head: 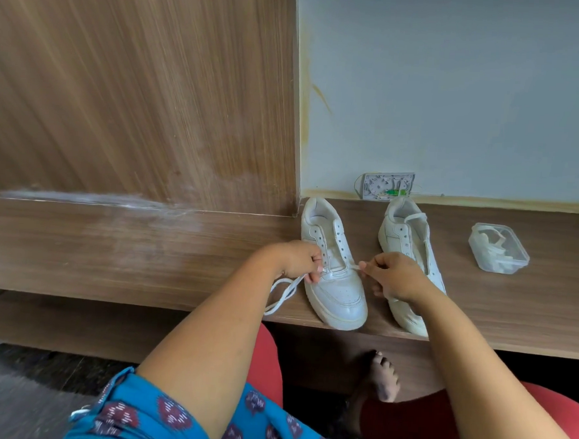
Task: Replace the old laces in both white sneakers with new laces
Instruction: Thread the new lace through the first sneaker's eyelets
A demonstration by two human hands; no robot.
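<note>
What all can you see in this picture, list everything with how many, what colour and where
sneakers: two, white, side by side on the wooden shelf
lace: one, white, through the left sneaker's lowest eyelets, loose end trailing left
plastic container: one, clear, right of the sneakers, pale contents inside
wall box: one, white, open, behind the sneakers
wooden panel: one, brown, upper left
left hand: one, pinches the lace at the sneaker's left side
right hand: one, pinches the lace's other end
foot: one, bare, below the shelf
</note>
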